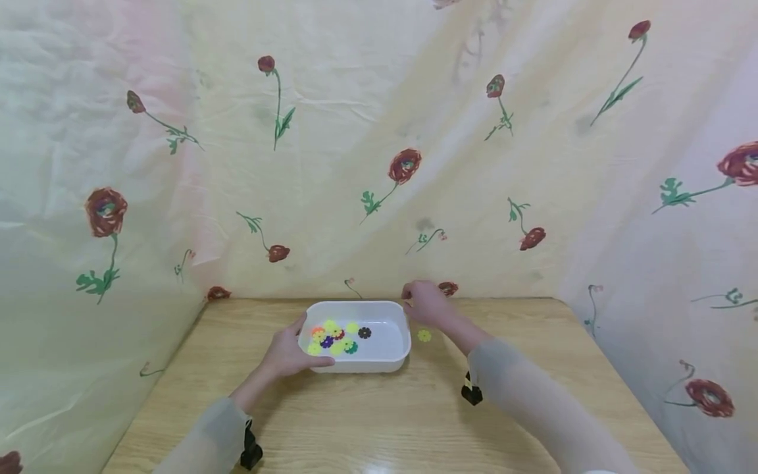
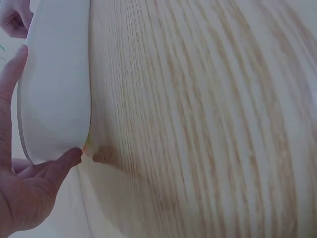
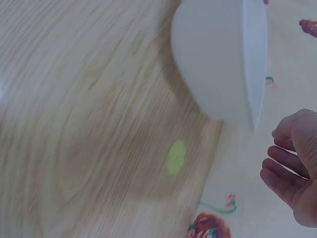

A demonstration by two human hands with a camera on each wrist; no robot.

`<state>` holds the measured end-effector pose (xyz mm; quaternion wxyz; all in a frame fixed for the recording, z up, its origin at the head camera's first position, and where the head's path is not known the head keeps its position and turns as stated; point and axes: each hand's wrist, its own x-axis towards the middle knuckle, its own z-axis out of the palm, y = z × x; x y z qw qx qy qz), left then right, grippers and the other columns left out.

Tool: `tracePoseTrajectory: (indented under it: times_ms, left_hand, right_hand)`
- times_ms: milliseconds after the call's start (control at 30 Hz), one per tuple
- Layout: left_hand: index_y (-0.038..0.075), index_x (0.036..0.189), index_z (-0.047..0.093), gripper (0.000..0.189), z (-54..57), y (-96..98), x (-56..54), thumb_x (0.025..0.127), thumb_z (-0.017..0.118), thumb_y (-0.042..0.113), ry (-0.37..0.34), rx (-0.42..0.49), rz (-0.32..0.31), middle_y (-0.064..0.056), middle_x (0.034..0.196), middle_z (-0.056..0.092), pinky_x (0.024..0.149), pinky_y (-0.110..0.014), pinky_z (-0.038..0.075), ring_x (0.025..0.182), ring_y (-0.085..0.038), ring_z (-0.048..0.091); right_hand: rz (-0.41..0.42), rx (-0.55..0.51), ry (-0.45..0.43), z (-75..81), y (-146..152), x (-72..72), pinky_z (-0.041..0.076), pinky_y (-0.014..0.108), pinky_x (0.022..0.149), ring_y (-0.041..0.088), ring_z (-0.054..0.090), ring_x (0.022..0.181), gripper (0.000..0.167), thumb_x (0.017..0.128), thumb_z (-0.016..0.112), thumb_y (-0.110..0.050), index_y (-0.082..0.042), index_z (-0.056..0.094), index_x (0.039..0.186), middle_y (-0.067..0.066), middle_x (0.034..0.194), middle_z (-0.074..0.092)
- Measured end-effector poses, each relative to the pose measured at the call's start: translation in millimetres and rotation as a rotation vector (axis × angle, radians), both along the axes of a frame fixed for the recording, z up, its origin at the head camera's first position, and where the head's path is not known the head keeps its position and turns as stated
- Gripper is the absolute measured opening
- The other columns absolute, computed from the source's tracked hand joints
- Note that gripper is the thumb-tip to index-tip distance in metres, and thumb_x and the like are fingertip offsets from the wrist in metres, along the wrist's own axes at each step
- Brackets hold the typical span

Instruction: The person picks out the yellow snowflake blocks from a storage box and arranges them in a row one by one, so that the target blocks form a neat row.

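Note:
A white plastic tub [image 1: 373,366] stands on the wooden table, with several flower-shaped plastic pieces [image 1: 336,334] in its left half, mostly yellow, with orange, purple, red, green and black ones among them. My left hand [image 1: 285,352] grips the tub's left end, thumb along the front rim. In the left wrist view, its other fingertips [image 2: 73,154] reach round to the lower edge of the tub. By the tub's back right corner hovers my right hand [image 1: 428,305], fingers loosely bent and holding nothing. One yellow flower piece [image 3: 176,157] lies on the table below it.
A floral cloth [image 1: 331,164] hangs behind and at both sides of the wooden table [image 1: 367,421]. Dark wrist mounts [image 1: 472,390] show beneath both sleeves.

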<state>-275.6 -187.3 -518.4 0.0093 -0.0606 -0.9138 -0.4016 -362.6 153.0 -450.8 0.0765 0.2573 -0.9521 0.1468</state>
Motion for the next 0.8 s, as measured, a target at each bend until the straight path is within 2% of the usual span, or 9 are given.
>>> tracePoseTrajectory:
  times_ms: [133, 333, 667, 800]
  left_hand:
    - [-0.001, 0.167, 0.027, 0.135, 0.1, -0.5, -0.1, 0.068, 0.097, 0.060, -0.007, 0.011, 0.001, -0.025, 0.166, 0.043, 0.120, -0.062, 0.045, 0.146, -0.041, 0.052]
    - [-0.001, 0.167, 0.027, 0.134, 1.0, -0.6, -0.4, 0.069, 0.097, 0.057, -0.014, 0.022, -0.003, -0.025, 0.168, 0.040, 0.121, -0.061, 0.043, 0.150, -0.042, 0.048]
    - [-0.002, 0.166, 0.029, 0.131, 2.3, -0.3, -0.1, 0.069, 0.099, 0.051, -0.011, 0.037, 0.000, -0.026, 0.167, 0.041, 0.121, -0.060, 0.044, 0.151, -0.044, 0.047]
    - [-0.001, 0.166, 0.028, 0.129, 2.8, -0.4, 0.5, 0.071, 0.098, 0.051, -0.021, 0.035, 0.006, -0.026, 0.167, 0.040, 0.121, -0.060, 0.044, 0.151, -0.044, 0.047]
  right_hand:
    - [0.019, 0.016, 0.002, -0.5, -19.0, -2.3, 0.063, 0.044, 0.091, 0.030, 0.075, 0.096, 0.012, 0.092, 0.074, -0.008, -0.003, 0.078, 0.102, 0.012, 0.100, 0.080]
    - [0.045, 0.048, -0.041, -3.7, -45.4, -3.4, 0.063, 0.040, 0.091, 0.027, 0.074, 0.097, 0.016, 0.092, 0.076, -0.011, -0.005, 0.078, 0.107, 0.010, 0.103, 0.079]
    - [0.046, 0.060, -0.153, -14.8, -79.5, -1.1, 0.063, 0.036, 0.095, 0.024, 0.074, 0.106, 0.026, 0.096, 0.075, -0.012, -0.006, 0.076, 0.121, 0.010, 0.116, 0.079]
    - [0.049, 0.070, -0.171, -17.8, -89.6, 2.7, 0.062, 0.037, 0.098, 0.025, 0.073, 0.110, 0.026, 0.097, 0.075, -0.013, -0.007, 0.076, 0.123, 0.010, 0.120, 0.078]
